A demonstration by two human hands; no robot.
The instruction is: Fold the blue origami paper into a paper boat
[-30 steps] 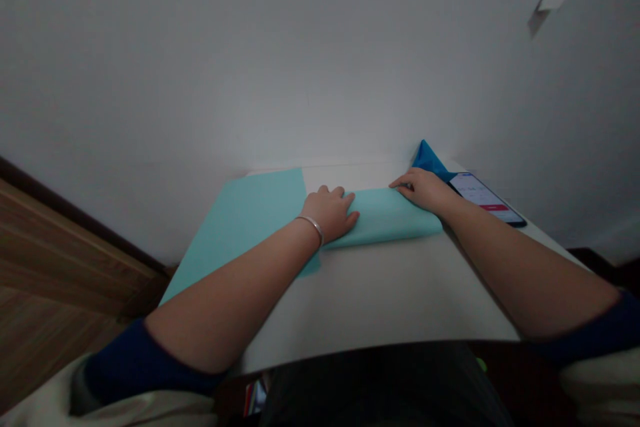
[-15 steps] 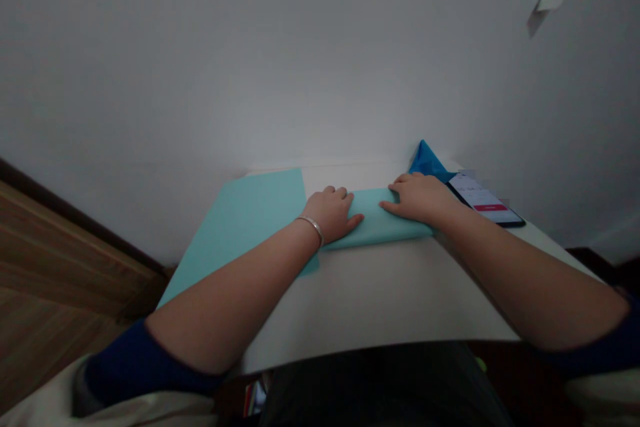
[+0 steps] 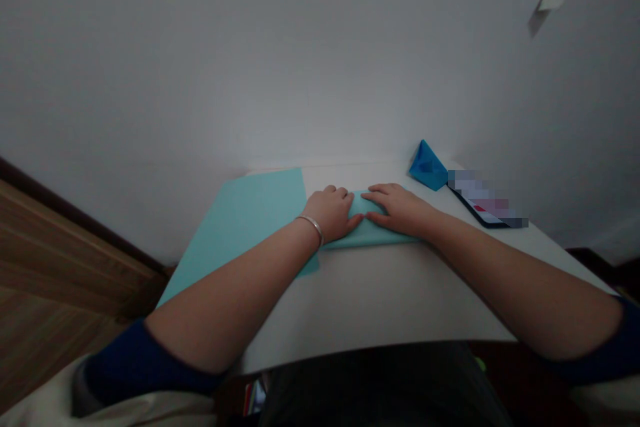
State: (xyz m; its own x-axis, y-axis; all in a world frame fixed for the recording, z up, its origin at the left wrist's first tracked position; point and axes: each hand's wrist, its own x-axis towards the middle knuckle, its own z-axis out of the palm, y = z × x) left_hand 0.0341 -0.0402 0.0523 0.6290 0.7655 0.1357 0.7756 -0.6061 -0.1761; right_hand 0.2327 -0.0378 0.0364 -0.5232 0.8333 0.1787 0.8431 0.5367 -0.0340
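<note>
A folded light-blue sheet of paper [image 3: 373, 237] lies crosswise on the white table [image 3: 390, 300]. On its left part rests my left hand [image 3: 331, 213], palm down with the fingers apart and a silver bangle at the wrist. My right hand [image 3: 397, 208] lies flat on the same paper, fingers spread, its thumb close to the left thumb. Both hands cover much of the folded paper. A larger light-blue sheet [image 3: 245, 220] is spread out at the left, partly under my left forearm.
A dark-blue folded paper piece [image 3: 428, 167] stands at the back right of the table. Beside it lies a phone [image 3: 480, 203] with a lit, partly blurred screen. The wall [image 3: 320, 67] rises directly behind the table, and wooden panelling [image 3: 65, 267] is at the left.
My right hand has slid left along the folded paper, closer to my left hand. More of the dark-blue paper piece now shows. My left hand has stayed in place.
</note>
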